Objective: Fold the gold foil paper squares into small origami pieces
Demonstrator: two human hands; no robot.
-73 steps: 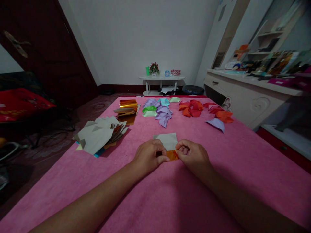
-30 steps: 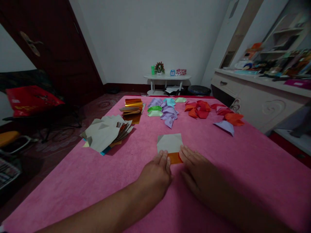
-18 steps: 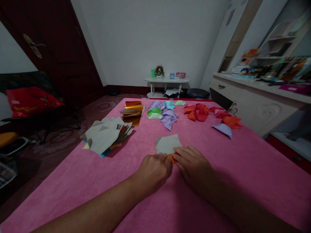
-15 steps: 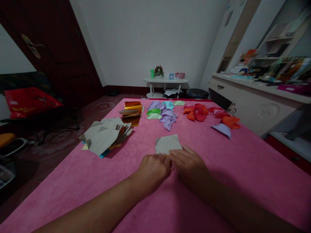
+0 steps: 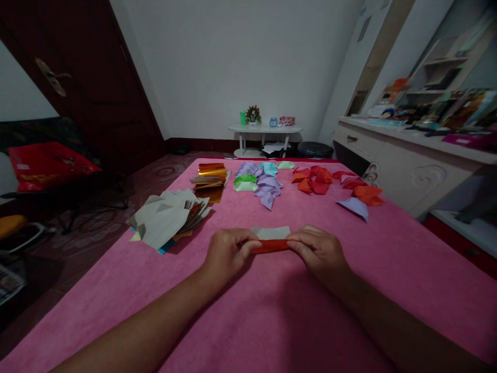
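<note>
A sheet of paper (image 5: 274,246) with an orange-red shiny face and a pale grey back lies across the middle of the table in front of me. Its near part is folded over, so an orange band shows below a grey strip. My left hand (image 5: 232,253) pinches the band's left end between thumb and fingers. At the right end, my right hand (image 5: 318,249) pinches it the same way. The fingertips partly cover both ends of the fold.
On the pink tabletop (image 5: 240,321), a stack of grey-backed paper (image 5: 166,215) lies left, with gold foil sheets (image 5: 212,181) behind it. Folded purple pieces (image 5: 267,189), red-orange pieces (image 5: 316,180) and a lone purple piece (image 5: 354,207) lie farther back and right.
My hands have moved apart from the middle of the paper to its two ends. The orange band now shows, and less of the grey back is visible.
</note>
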